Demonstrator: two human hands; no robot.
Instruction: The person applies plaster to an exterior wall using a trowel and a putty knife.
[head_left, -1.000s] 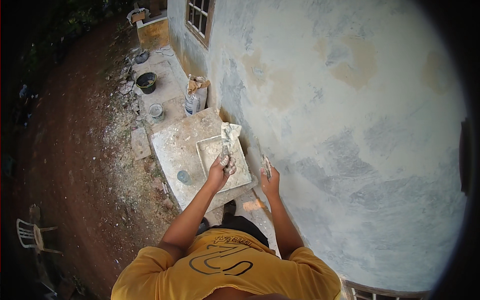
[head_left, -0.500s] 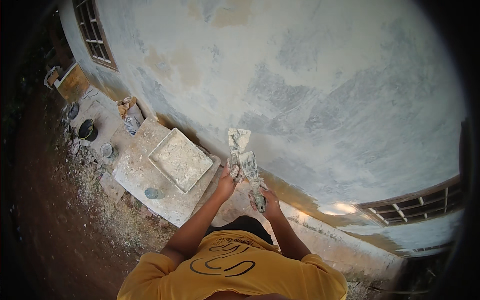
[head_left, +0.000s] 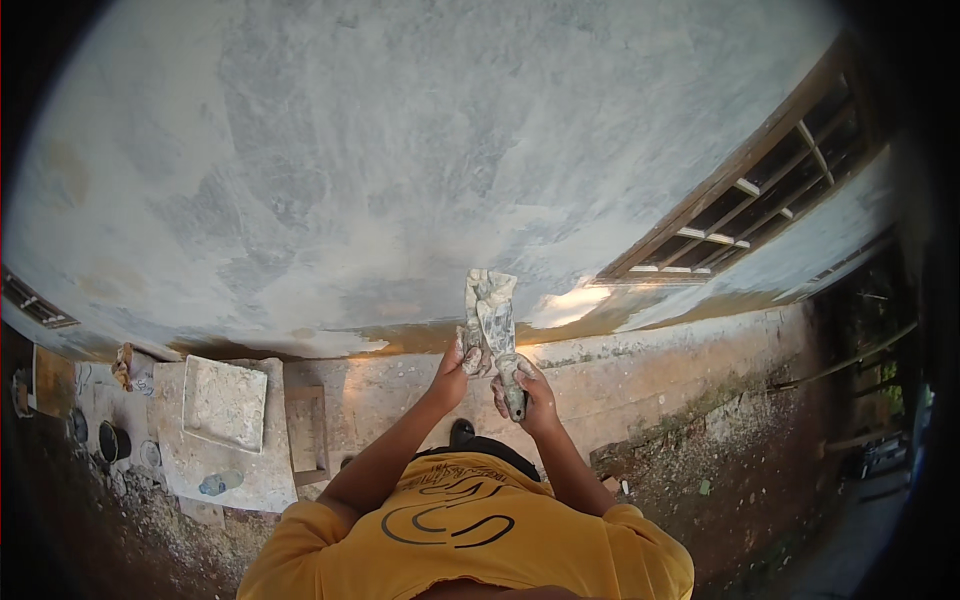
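Note:
My left hand (head_left: 456, 372) is closed around a putty knife (head_left: 477, 291), whose blade points up and carries pale putty. The fingers hide its handle. In my right hand (head_left: 532, 394) is a second putty knife (head_left: 497, 322), also smeared with putty, its dark handle end showing below the fingers. The two blades overlap in front of me, the right one lying over part of the left. Beyond them stands a wall (head_left: 380, 200) coated in patchy white and grey.
Left of me, a putty-filled square tray (head_left: 224, 441) and a clear bottle (head_left: 221, 483) rest on a pale board (head_left: 180, 462). A black bucket (head_left: 114, 441) stands farther left. A barred window (head_left: 740, 210) is at right. A ledge (head_left: 600, 375) runs along the wall.
My view has turned to the right, so the tray and board sit farther left and the right window shows larger. The two putty knife blades have come together and overlap more.

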